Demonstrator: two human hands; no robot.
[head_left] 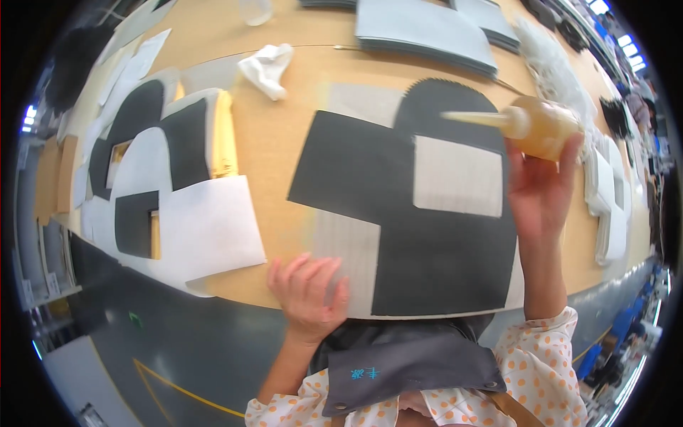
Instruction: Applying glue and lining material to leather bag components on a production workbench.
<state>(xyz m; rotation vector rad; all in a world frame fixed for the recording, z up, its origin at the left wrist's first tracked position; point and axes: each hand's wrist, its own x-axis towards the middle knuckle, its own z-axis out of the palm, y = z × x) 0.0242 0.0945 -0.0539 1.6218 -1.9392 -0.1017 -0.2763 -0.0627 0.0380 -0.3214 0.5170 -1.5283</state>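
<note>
Bottle clamped in your R hand, nozzle over blk panel; L hand empty, fingers loose. Prob. glue: steady panel w/ L, squeeze lightly, evenly.

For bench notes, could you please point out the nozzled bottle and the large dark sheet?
Nozzled bottle [545, 128], head view: its amber body.
Large dark sheet [393, 191], head view: left of its opening.

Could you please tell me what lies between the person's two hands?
In the head view, a large black cut-out sheet lies between the left hand and the right hand, with a pale board showing from under it.
</note>
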